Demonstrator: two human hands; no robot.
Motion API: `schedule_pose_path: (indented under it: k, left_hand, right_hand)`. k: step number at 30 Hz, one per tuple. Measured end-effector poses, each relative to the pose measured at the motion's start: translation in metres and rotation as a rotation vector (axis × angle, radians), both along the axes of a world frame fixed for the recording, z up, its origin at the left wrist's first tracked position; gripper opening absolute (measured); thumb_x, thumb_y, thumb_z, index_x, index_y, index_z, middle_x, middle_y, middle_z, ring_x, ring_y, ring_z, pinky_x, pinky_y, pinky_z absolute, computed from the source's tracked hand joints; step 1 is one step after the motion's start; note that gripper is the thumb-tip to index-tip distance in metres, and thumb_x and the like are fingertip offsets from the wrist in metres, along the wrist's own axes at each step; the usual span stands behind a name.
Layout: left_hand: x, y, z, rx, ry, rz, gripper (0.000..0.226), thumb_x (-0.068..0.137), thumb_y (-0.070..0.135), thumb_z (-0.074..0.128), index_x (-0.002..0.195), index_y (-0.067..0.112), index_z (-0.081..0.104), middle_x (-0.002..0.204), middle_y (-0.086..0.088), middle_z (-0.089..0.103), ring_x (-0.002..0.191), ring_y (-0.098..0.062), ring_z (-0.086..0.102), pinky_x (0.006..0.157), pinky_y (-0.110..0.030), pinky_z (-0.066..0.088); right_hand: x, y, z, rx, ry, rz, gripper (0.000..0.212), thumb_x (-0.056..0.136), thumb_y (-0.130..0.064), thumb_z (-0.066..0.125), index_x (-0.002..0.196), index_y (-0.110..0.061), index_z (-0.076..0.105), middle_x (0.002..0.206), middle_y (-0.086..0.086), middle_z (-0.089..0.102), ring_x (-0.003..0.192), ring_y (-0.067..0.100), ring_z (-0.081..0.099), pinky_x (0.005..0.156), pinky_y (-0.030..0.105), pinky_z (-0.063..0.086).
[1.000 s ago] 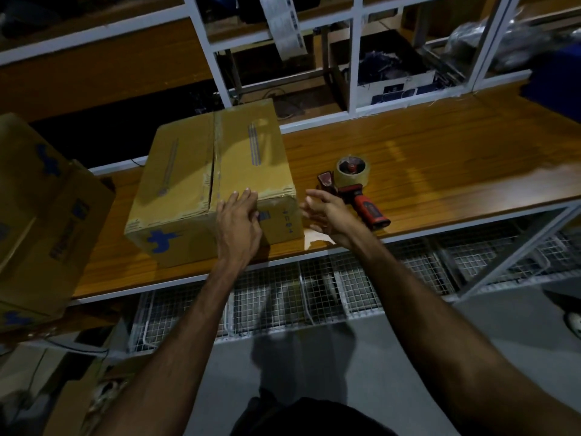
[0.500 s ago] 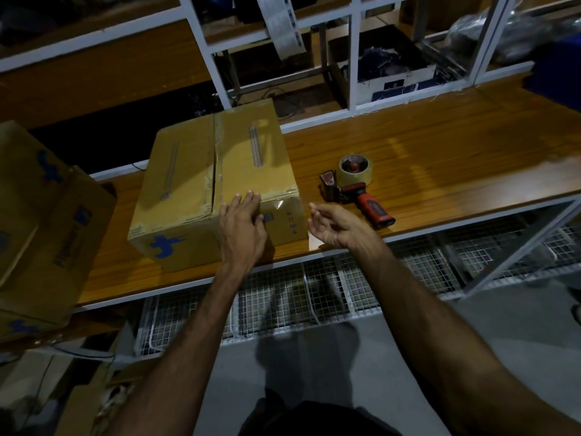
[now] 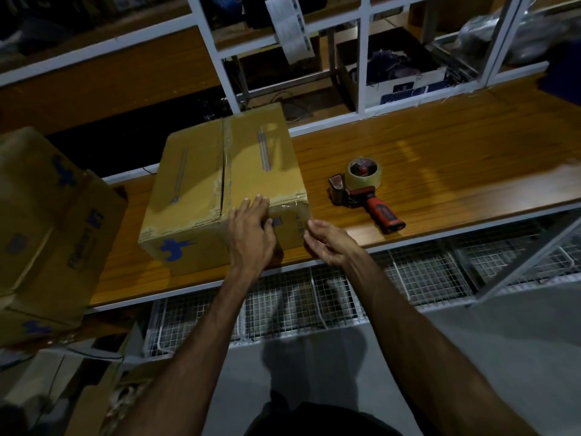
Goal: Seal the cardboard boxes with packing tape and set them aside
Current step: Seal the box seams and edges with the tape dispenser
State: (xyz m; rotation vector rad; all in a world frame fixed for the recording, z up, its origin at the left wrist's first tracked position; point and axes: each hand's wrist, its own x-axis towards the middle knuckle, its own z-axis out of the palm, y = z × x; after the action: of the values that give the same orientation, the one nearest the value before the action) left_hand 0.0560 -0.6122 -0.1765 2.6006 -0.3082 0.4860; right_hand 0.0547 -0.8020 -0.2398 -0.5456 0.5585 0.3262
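Cardboard box [image 3: 220, 184]: closed, resting on the wooden bench [image 3: 440, 165] toward its left end; clear tape runs along the centre seam of the top and over the near top edge.
Left hand [image 3: 251, 237]: laid flat, palm down, over the near top edge of the box, fingers spread onto the lid; it presses rather than grasps.
Right hand [image 3: 327, 243]: just beside the box's near right corner, fingers loosely curled, fingertips at the box's edge; empty, holding nothing.
Tape dispenser [image 3: 364, 190]: red-handled, with its roll of tape, lying on the bench to the right of the box, apart from both hands.
Other boxes [image 3: 47, 228]: stacked at the far left, beyond the bench end.
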Motion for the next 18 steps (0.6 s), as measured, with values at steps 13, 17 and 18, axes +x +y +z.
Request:
schedule_pose_path:
  k: [13,17,18]
  left_hand:
    - [0.001,0.002,-0.003,-0.007,-0.018,-0.003,0.053,0.097,0.012,0.064,0.149,0.013,0.056,0.158,-0.008,0.051,0.151,-0.029,0.039,0.130,-0.048,0.015]
    - [0.001,0.002,-0.004,-0.015,-0.023,-0.007,0.052,0.097,0.012,0.065,0.149,0.013,0.057,0.157,-0.008,0.051,0.151,-0.029,0.039,0.130,-0.048,0.015]
    - [0.001,0.002,-0.004,-0.016,-0.026,-0.007,0.052,0.097,0.012,0.065,0.149,0.013,0.057,0.157,-0.007,0.051,0.151,-0.029,0.039,0.130,-0.048,0.015]
  right_hand:
    - [0.008,0.005,0.030,-0.785,-0.310,-0.027,0.033,0.089,-0.010,0.084,0.113,-0.021,0.065,0.106,0.009,0.068,0.107,0.027,0.070,0.093,0.050,0.062]
    - [0.005,0.004,0.029,-0.893,-0.384,-0.058,0.031,0.088,-0.009,0.085,0.112,-0.013,0.065,0.095,-0.001,0.064,0.092,0.011,0.064,0.079,0.029,0.059]
    - [0.004,0.004,0.026,-0.932,-0.401,-0.058,0.031,0.088,-0.009,0.085,0.112,-0.011,0.065,0.095,-0.002,0.064,0.090,0.009,0.064,0.077,0.025,0.057]
